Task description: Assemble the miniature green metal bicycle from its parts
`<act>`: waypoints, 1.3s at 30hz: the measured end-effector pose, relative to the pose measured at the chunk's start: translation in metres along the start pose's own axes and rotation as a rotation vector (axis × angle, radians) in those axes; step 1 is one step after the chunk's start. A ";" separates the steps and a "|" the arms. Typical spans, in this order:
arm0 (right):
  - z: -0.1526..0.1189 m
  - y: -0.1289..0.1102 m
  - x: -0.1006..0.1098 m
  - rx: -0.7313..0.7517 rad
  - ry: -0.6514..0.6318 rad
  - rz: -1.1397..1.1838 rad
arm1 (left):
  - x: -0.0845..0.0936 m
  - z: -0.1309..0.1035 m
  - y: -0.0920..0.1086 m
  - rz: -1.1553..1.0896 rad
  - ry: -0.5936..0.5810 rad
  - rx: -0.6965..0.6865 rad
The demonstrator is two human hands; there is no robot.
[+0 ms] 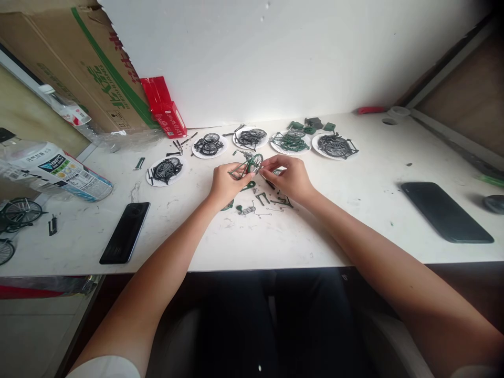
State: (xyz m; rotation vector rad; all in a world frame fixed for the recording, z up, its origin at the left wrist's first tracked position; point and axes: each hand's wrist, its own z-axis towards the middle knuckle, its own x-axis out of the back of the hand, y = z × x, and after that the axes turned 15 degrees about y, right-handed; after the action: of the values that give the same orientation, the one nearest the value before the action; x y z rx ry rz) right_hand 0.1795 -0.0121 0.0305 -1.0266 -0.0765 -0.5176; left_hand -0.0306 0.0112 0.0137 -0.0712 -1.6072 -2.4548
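My left hand [228,185] is closed on a small green model bicycle [244,167], whose frame and spoked front wheel [255,163] show above the fingers. Thumb and fingertips of my right hand [286,176] are pinched together at the right side of that wheel. Whatever they grip there is too small to make out. Below the hands lie loose green parts: a bracket [262,198], a chain-guard-shaped piece [249,186], a small saddle-like part [239,209] and thin metal bits [249,210]. Another spoked wheel [277,172] is partly hidden behind my right hand.
Paper plates [149,180] of model bicycle parts line the back, beside green baskets [296,125] and a red box [169,113]. A phone [125,232] lies left, a larger dark device [447,212] right. A big bottle [71,170] and assembled model bicycles [21,212] occupy the far left.
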 end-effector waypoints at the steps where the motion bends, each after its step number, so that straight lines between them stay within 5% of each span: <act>1: 0.000 0.001 0.000 -0.004 -0.002 0.005 | 0.000 0.000 0.000 -0.006 -0.001 0.002; 39: 0.001 -0.004 0.002 -0.022 -0.061 -0.082 | 0.001 0.000 0.000 0.014 0.011 -0.055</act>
State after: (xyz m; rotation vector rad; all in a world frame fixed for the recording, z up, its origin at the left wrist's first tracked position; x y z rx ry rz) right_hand 0.1799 -0.0133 0.0348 -1.0642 -0.1681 -0.5630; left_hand -0.0312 0.0114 0.0140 -0.0768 -1.5292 -2.4843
